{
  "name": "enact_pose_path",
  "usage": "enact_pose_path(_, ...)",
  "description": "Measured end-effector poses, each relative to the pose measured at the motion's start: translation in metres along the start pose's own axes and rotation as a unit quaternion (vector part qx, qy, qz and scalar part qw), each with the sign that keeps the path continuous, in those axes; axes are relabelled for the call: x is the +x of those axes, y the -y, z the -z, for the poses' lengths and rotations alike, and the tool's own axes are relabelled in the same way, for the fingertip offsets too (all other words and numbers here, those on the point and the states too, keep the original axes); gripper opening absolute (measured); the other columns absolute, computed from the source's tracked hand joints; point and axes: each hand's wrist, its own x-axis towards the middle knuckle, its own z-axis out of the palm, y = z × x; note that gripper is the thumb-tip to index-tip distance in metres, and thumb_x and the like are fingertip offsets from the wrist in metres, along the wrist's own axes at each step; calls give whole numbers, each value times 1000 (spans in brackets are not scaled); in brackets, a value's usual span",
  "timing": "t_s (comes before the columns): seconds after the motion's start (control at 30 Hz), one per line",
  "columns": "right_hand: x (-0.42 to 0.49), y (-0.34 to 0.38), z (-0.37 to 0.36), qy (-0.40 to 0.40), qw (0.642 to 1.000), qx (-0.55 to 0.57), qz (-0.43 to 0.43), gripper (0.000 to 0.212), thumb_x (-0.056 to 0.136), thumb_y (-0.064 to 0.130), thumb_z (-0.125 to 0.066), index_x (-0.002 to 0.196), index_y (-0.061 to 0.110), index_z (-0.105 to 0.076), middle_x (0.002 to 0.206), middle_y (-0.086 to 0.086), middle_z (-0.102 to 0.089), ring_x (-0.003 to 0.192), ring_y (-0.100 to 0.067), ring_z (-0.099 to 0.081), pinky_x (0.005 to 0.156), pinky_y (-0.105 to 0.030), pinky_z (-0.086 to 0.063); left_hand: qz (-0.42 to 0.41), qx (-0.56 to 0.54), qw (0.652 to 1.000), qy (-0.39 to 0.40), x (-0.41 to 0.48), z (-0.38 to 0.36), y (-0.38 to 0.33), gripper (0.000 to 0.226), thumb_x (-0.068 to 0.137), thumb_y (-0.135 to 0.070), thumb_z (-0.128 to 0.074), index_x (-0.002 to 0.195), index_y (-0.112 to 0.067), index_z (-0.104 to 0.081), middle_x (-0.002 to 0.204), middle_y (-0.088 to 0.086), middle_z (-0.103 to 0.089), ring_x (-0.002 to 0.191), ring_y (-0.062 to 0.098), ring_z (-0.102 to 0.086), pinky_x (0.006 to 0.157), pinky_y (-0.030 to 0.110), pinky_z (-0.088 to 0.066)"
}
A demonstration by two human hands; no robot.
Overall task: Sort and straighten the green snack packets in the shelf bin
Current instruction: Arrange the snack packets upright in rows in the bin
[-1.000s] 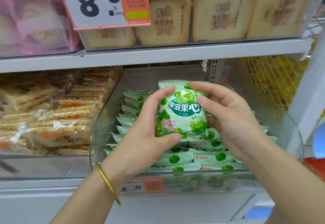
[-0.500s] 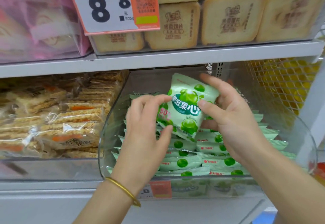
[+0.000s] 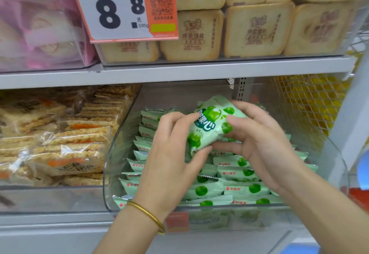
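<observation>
Both hands, the left hand (image 3: 171, 154) and right hand (image 3: 257, 138), pinch one tilted pale-green plastic snack packet (image 3: 211, 124) above stacked packets (image 3: 235, 174) in the clear curved plastic shelf bin (image 3: 119, 154).

The shelf bin (image 3: 339, 166) is presenting as clear glossy plastic, the green snack packets (image 3: 237, 174) as smooth, faintly shiny film, the shelf (image 3: 179, 72) as matt grey metal.

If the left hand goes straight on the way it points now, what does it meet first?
The left hand grips the green packet; beyond that, probably the stacked packets deeper in the bin, though depth is unclear.
</observation>
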Motion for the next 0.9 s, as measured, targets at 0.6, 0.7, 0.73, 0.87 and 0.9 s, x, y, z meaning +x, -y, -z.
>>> enact_pose_path(0.6,4,-10,-13,-89,994,-59,-3,29,84,8,-67,111,14,-56,111,-19,-61,77,-18,-68,60,-28,-55,98,-197,974,55,0,21,5,73,80,-17,-71,133,-48,-33,125,-40,-41,114,-11,-47,94,12,-42)
enact_pose_path(0.7,2,-9,-13,-82,995,-52,-3,30,84,7,-66,112,12,-55,111,-19,-62,75,-17,-68,59,-27,-54,103,-197,973,52,-1,22,5,72,80,-17,-71,133,-48,-33,125,-38,-42,112,-13,-46,90,7,-41)
enact_pose_path(0.73,1,-7,-13,-81,996,-48,-3,30,84,7,-66,112,11,-55,110,-19,-63,74,-17,-68,58,-27,-54,108,-201,972,53,-1,23,4,72,80,-17,-72,132,-49,-33,125,-36,-43,112,-12,-47,90,7,-41)
enact_pose_path(0.87,-2,-2,-8,-72,996,-44,-12,29,82,5,-67,108,7,-52,102,-15,-67,71,-18,-70,55,-28,-55,180,-288,940,33,2,21,-1,57,84,-14,-69,125,-42,-42,108,-21,-57,90,-3,-64,75,16,-52)
enact_pose_path(0.9,-3,-1,-7,-62,997,-50,-18,29,81,5,-68,106,7,-52,101,-14,-68,71,-18,-70,55,-28,-55,211,-307,928,12,3,20,-2,50,86,-13,-66,123,-38,-42,106,-18,-56,82,-5,-65,68,13,-52)
